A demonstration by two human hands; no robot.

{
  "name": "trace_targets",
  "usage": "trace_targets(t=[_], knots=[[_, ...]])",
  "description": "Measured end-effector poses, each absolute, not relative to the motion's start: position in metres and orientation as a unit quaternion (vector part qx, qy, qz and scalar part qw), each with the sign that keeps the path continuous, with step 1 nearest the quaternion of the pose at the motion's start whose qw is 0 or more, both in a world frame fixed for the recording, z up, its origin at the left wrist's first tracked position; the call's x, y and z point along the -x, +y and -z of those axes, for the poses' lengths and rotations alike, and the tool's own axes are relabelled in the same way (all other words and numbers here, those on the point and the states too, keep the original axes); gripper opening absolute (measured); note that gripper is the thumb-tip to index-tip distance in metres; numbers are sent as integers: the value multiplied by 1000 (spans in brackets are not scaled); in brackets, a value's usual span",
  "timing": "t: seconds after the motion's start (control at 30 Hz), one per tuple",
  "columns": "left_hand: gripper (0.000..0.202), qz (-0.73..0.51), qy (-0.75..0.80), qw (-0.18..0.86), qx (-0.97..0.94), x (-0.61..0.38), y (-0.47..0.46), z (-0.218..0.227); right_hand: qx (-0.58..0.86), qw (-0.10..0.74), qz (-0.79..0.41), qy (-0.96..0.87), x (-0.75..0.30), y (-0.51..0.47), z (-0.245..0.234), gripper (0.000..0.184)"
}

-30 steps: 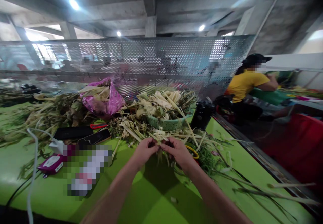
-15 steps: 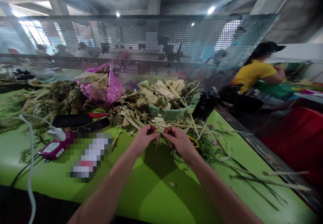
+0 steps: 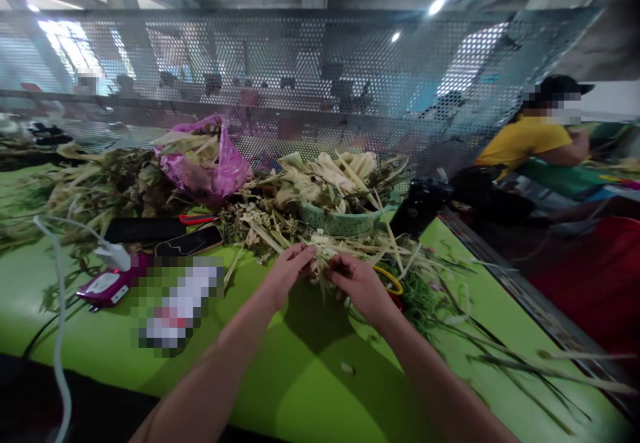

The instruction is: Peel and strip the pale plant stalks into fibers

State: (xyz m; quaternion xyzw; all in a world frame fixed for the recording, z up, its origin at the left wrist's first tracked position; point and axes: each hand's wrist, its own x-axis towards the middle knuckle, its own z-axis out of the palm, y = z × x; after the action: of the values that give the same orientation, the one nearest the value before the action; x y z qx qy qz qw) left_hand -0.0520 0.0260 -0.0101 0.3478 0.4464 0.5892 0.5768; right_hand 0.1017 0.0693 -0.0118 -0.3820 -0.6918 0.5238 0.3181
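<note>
Both left hand (image 3: 287, 275) and right hand (image 3: 361, 286) pinch pale strips (image 3: 321, 274) between fingers (image 3: 341, 263), no longer level.

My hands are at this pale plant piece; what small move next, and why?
I'd probably steady the pale plant piece with the left hand and pinch a thin strand with the right hand, because the left one seems to hold it, the right one is close at its side, and thin strands hang between them.

The held strips (image 3: 323, 280) were pale yellow-green, the tabletop (image 3: 285, 376) lime, the far basket (image 3: 335, 222) mint, the left bag (image 3: 231, 171) purple-pink, the right shirt (image 3: 535, 140) yellow, the far screen (image 3: 280, 43) grey and dotted with holes.
</note>
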Motion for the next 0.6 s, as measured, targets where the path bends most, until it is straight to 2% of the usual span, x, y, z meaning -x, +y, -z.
trace_targets(t=[0.23, 0.6], knots=[[40, -607, 415, 613, -290, 49, 31, 19, 362, 319, -478, -734, -102, 70, 13, 7], [35, -629, 418, 563, -335, 59, 30, 22, 331, 301, -524, -725, -102, 65, 4, 16]])
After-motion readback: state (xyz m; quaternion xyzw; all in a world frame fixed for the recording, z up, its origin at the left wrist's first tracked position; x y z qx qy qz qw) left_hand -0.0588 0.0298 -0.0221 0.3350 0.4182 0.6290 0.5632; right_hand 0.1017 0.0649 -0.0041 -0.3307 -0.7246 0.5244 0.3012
